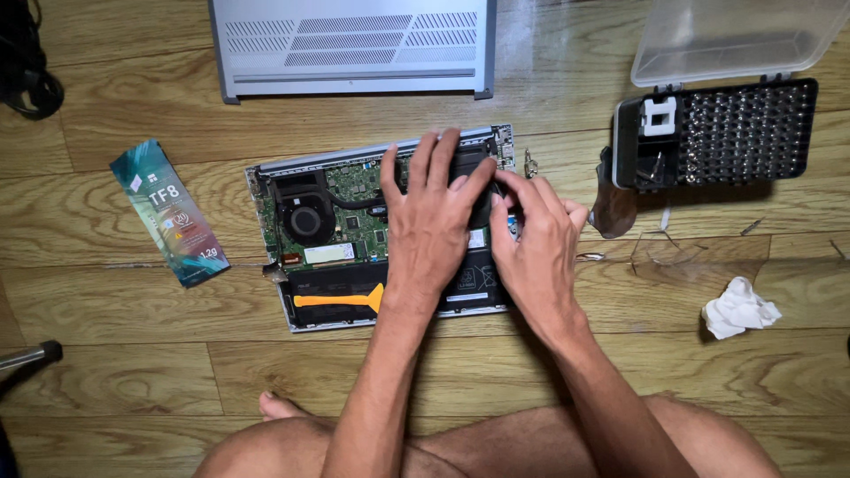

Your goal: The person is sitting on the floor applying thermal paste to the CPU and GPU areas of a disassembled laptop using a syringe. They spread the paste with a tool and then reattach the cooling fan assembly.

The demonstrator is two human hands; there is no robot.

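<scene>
An opened laptop (292,292) lies on the wooden floor with its green circuit board, a black fan (305,217) and black battery exposed. My left hand (431,212) rests flat over the right part of the board, fingers spread on a black part there. Beside it, my right hand (536,239) presses its fingertips at that same black part, near the laptop's right edge. An orange pry tool (341,300) lies across the battery.
The laptop's silver bottom cover (354,44) lies at the top. A black screwdriver bit case (726,133) with clear lid stands open at the right. A thermal paste packet (170,212) lies left, a crumpled white tissue (737,308) right. My legs are at the bottom.
</scene>
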